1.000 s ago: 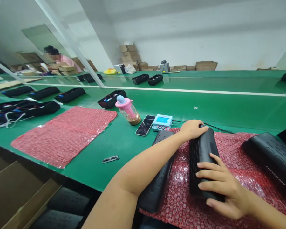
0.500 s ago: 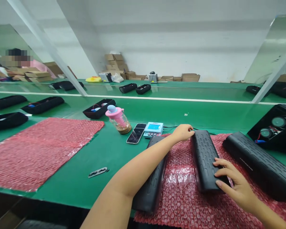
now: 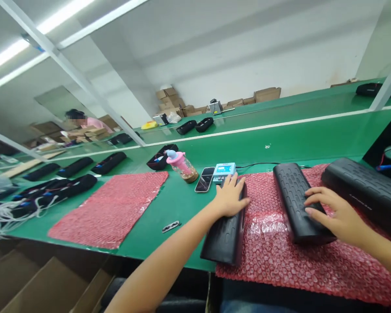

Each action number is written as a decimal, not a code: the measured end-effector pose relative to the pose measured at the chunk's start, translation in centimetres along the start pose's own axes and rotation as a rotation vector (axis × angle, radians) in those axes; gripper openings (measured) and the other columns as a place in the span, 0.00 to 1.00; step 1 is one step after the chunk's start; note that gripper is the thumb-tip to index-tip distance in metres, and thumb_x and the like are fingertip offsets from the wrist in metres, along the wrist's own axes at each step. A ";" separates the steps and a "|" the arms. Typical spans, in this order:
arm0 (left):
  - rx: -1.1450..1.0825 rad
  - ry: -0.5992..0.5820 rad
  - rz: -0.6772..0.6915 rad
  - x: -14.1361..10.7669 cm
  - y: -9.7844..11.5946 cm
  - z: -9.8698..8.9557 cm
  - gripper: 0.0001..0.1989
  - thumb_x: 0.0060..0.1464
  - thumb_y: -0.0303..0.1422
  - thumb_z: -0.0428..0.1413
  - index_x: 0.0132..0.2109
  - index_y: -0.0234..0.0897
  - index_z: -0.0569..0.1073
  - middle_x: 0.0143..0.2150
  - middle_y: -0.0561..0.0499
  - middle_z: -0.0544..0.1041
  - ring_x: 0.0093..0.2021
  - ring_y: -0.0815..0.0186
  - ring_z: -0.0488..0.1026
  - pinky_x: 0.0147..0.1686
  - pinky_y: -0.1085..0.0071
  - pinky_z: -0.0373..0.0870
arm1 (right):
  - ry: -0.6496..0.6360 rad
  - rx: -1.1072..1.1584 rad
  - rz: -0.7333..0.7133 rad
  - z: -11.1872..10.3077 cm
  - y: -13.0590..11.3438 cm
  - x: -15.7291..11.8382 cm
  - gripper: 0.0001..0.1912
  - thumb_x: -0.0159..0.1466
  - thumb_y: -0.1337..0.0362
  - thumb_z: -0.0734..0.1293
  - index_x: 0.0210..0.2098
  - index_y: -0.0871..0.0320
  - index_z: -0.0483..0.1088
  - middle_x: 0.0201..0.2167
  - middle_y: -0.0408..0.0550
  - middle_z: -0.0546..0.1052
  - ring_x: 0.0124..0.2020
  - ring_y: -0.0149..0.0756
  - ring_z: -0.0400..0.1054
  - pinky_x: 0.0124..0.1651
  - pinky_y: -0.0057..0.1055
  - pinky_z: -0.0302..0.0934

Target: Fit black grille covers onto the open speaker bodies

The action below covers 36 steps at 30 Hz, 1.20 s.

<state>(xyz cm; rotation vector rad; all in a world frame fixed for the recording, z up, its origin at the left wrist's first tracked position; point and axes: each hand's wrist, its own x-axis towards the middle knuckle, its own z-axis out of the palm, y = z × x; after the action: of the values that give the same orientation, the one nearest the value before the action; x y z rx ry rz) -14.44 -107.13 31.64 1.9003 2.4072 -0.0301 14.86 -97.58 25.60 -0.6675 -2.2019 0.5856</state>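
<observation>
My left hand [image 3: 230,198] lies with spread fingers over the upper part of the left black speaker housing [image 3: 223,241]. On the middle speaker housing [image 3: 295,195], which has a pattern of short raised dashes, my right hand [image 3: 335,211] rests its fingertips along the right side, fingers apart. A third black housing [image 3: 361,191] with pale lettering lies to the right of that hand. Pink bubble wrap [image 3: 267,261] is spread beneath them; the left housing lies at its left edge. Just beyond my left hand sits a light blue device [image 3: 224,169] with a small screen.
A phone [image 3: 205,179], a pink-lidded bottle [image 3: 182,167] and a small grey slotted strip [image 3: 170,226] are on the green bench. Another bubble-wrap sheet [image 3: 107,208] lies left, near several black shells with wires. A person in pink [image 3: 96,124] is at the far left.
My left hand has left the far end of the middle housing and come left onto the left housing. My right hand stays at the middle housing. The view has tilted and turned left.
</observation>
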 end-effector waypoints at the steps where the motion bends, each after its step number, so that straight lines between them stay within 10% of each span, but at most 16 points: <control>1: 0.003 -0.036 0.016 -0.2 0.1 0.8 0.37 0.55 0.46 0.47 0.68 0.42 0.48 0.72 0.44 0.37 0.70 0.47 0.33 0.59 0.35 0.47 | 0.018 0.010 0.003 0.1 -0.1 0.5 0.11 0.60 0.53 0.65 0.32 0.53 0.73 0.43 0.49 0.71 0.46 0.44 0.66 0.51 0.44 0.58; 8: 0.089 -0.004 0.050 0.1 0.6 1.8 0.36 0.51 0.42 0.50 0.66 0.42 0.52 0.70 0.42 0.46 0.69 0.46 0.41 0.58 0.39 0.53 | 0.000 0.113 -0.061 1.5 -3.8 2.7 0.09 0.60 0.58 0.64 0.31 0.56 0.72 0.41 0.50 0.71 0.44 0.43 0.65 0.50 0.43 0.57; 12: 0.066 -0.006 0.040 1.3 0.6 1.1 0.36 0.46 0.44 0.54 0.63 0.45 0.58 0.64 0.42 0.57 0.65 0.49 0.51 0.55 0.48 0.62 | -0.232 0.334 -0.075 4.2 -7.7 0.9 0.07 0.61 0.64 0.62 0.35 0.58 0.70 0.39 0.50 0.72 0.43 0.39 0.65 0.49 0.40 0.58; 16: 0.062 -0.008 -0.047 2.8 1.3 0.9 0.29 0.49 0.46 0.51 0.56 0.38 0.65 0.57 0.39 0.65 0.59 0.47 0.59 0.51 0.44 0.64 | -0.444 0.675 0.269 9.4 -9.9 -1.4 0.19 0.55 0.68 0.64 0.48 0.58 0.67 0.42 0.50 0.71 0.44 0.39 0.65 0.51 0.39 0.58; 24: 0.031 0.055 -0.079 2.8 1.2 1.5 0.19 0.52 0.41 0.49 0.49 0.40 0.68 0.52 0.42 0.70 0.55 0.51 0.63 0.49 0.48 0.66 | -0.309 1.024 0.648 17.7 -7.7 -0.7 0.40 0.50 0.71 0.57 0.62 0.60 0.45 0.30 0.39 0.61 0.25 0.28 0.60 0.32 0.29 0.59; 36: 0.012 0.057 -0.085 2.9 1.0 1.6 0.16 0.53 0.40 0.49 0.48 0.41 0.68 0.52 0.43 0.70 0.55 0.50 0.63 0.48 0.47 0.67 | -0.308 1.103 0.600 18.6 -6.7 -1.4 0.42 0.48 0.69 0.59 0.63 0.61 0.50 0.27 0.38 0.63 0.24 0.27 0.56 0.28 0.27 0.54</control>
<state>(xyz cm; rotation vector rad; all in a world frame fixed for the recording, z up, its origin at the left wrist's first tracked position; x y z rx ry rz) -14.08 -104.15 29.90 1.8264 2.5293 0.0050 -0.39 -107.20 17.39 -0.6098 -1.5006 2.0922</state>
